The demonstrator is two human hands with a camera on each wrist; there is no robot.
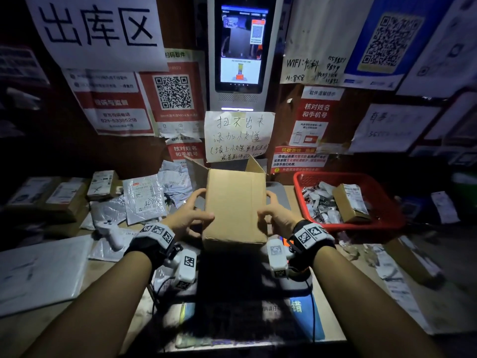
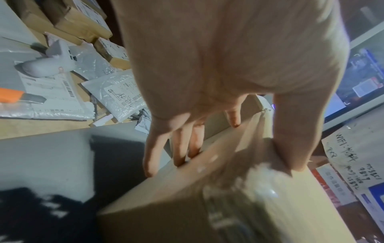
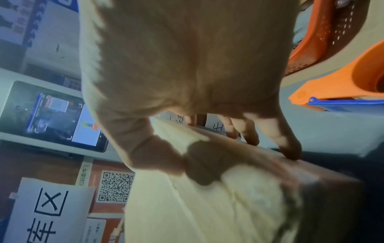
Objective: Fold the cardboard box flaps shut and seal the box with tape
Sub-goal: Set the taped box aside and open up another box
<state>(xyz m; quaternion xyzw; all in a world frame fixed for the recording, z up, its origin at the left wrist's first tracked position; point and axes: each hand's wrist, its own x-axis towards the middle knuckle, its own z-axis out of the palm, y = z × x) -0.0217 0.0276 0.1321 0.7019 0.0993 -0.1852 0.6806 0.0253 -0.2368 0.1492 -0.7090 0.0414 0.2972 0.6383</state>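
Note:
A plain brown cardboard box (image 1: 235,205) is held up over the middle of the counter, its broad face toward me and its far flaps (image 1: 254,164) standing open. My left hand (image 1: 189,213) grips its left edge, thumb on the near face and fingers (image 2: 182,146) curled round the side. My right hand (image 1: 273,215) grips the right edge the same way, thumb on the face (image 3: 207,164), fingers (image 3: 288,144) round the side. An orange tape dispenser (image 3: 340,82) lies on the counter to the right. The box (image 2: 228,205) fills the lower part of the left wrist view.
A red basket (image 1: 387,215) with a small parcel and packets stands at right. Mailers and parcels (image 1: 143,197), a white barcode scanner (image 1: 111,232) and an orange box cutter (image 2: 12,97) crowd the left. A wall-mounted screen (image 1: 241,47) and posters are behind.

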